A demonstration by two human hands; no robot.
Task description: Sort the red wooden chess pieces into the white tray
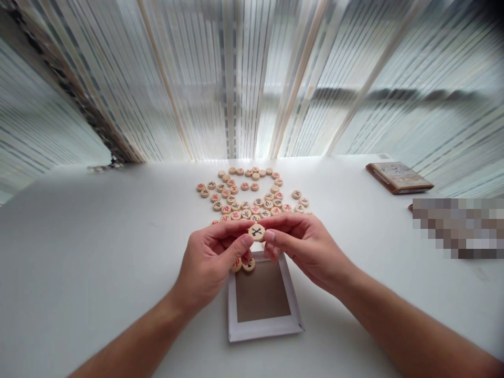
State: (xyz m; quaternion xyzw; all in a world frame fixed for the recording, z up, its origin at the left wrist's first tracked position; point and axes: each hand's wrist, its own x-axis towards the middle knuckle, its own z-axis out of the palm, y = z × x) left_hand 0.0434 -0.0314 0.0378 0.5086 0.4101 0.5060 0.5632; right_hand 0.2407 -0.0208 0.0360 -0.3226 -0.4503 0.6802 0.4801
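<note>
Between the fingertips of my left hand [214,257] and my right hand [303,244] is a round wooden Chinese chess piece [257,232] with a black character facing me. Thumb and forefinger of each hand pinch its opposite edges. Below it lies a shallow white box [268,332] with a brown inside. Two pieces sit in its far left corner: a red-marked piece [236,264], partly behind my left fingers, and a black-marked piece [249,264]. Beyond my hands, many loose Chinese chess pieces [245,186] are spread on the table, some hidden by my fingers.
The white table [129,262] reaches back to striped curtains [252,79] at the window. A flat brown-edged box [399,177] lies at the far right. Nearer on the right, a blurred-out pixelated object [460,228] rests on the table.
</note>
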